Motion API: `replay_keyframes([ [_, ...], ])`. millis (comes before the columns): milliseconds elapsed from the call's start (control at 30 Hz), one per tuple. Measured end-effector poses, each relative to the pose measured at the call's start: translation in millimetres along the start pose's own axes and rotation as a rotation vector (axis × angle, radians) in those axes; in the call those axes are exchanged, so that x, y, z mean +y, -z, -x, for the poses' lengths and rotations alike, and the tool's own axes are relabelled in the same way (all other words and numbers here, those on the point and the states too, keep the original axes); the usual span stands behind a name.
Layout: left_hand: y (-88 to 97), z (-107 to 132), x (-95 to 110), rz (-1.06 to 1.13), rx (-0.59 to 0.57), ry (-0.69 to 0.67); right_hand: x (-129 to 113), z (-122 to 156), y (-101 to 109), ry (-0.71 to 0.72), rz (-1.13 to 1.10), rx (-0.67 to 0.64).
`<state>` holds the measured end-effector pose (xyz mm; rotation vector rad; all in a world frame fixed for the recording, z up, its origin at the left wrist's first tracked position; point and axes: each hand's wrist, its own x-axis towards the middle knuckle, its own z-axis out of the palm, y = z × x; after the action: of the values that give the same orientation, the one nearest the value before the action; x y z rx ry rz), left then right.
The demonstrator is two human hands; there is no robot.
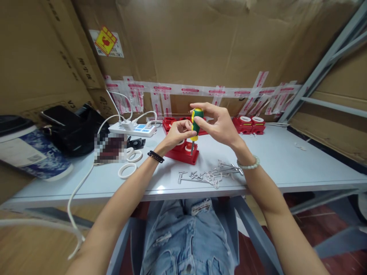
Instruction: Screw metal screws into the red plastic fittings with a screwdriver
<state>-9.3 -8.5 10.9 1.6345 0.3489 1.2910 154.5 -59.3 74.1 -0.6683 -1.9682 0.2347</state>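
desk [286,160] carries all | red clamp block [183,152] at centre, flat so the tip meets it from above | screwdriver [196,126] upright over block | right hand [220,124] wrapped round handle top | left hand [177,133] pinching handle, steadying | loose screws [209,175] just in front of block

A green-and-yellow screwdriver [195,126] stands upright, its handle pinched between the fingers of both hands. Its metal shaft points down from the fingers into a red block [183,152] directly beneath them.
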Motion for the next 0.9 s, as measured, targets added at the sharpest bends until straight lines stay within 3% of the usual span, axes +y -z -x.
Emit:
replay_keyframes([
  [67, 0.8, -0.4, -0.4, -0.019, -0.008, 0.008, 2.3, -0.4, -2.3, -0.007, -0.007, 0.019],
  [233, -0.3, -0.3, -2.1, -0.038, 0.029, 0.037, 3.3, 1.9, -24.9, -0.008, 0.133, 0.251],
  [300, -1.7, 0.2, -0.9, -0.031, 0.043, 0.048, 2.2, 3.3, -27.5, 0.006, 0.111, 0.239],
  [500, -2.1, 1.0, 3.8, -0.038, 0.011, 0.035, 3.6, 1.8, -9.5, -0.02, -0.124, 0.003],
  [767, -2.3, 0.7, 1.8, -0.038, -0.009, 0.062, -2.9, 1.9, -27.8, 0.023, 0.179, 0.248],
  [900, -2.3, 1.1, 1.7, -0.048, 0.005, 0.057, -2.9, 2.5, -19.5, 0.006, 0.147, 0.187],
])
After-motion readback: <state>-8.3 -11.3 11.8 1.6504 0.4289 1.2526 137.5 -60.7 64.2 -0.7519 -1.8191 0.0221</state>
